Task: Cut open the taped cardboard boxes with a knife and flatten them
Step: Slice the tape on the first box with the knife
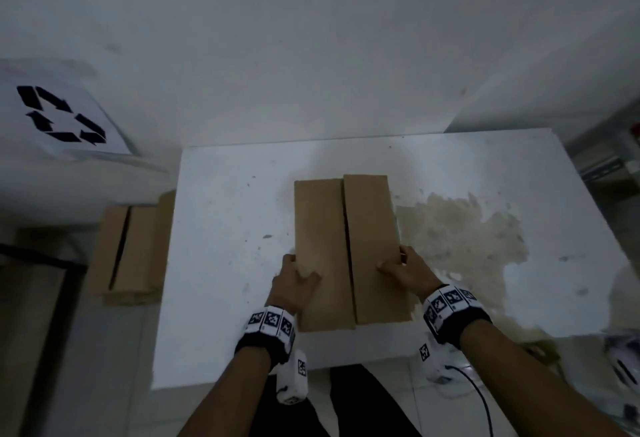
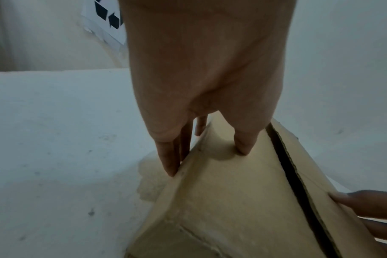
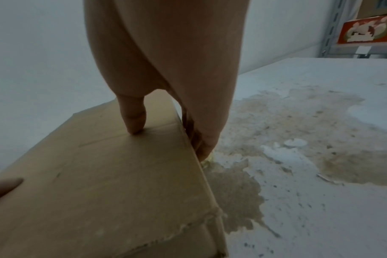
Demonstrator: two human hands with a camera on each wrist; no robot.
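a flattened cardboard box (image 1: 349, 249) lies on the white counter (image 1: 225, 229), near its front edge and about midway across. its two top panels meet at a dark seam running away from the person. nothing shows inside that slit.

the left hand (image 1: 294, 284) grasps the box's left edge, thumb on top and fingers (image 2: 168, 157) down the side against the counter. the right hand (image 1: 408, 268) grasps the right edge the same way, thumb pressed on the top panel, fingers (image 3: 204, 143) tucked along the side.

only the head view shows a second cardboard piece (image 1: 133, 249) off the counter's left side, lower down, and a sheet with a recycling symbol (image 1: 62, 114) on the wall. only the right wrist view shows a metal shelf (image 3: 334, 26) holding a red printed carton (image 3: 369, 31) beyond the far right corner. it also shows the box's near corner torn and ragged.

a worn brownish patch (image 1: 460, 232) spreads on the counter just right of the box. bare counter lies on both sides and behind the box toward the wall.
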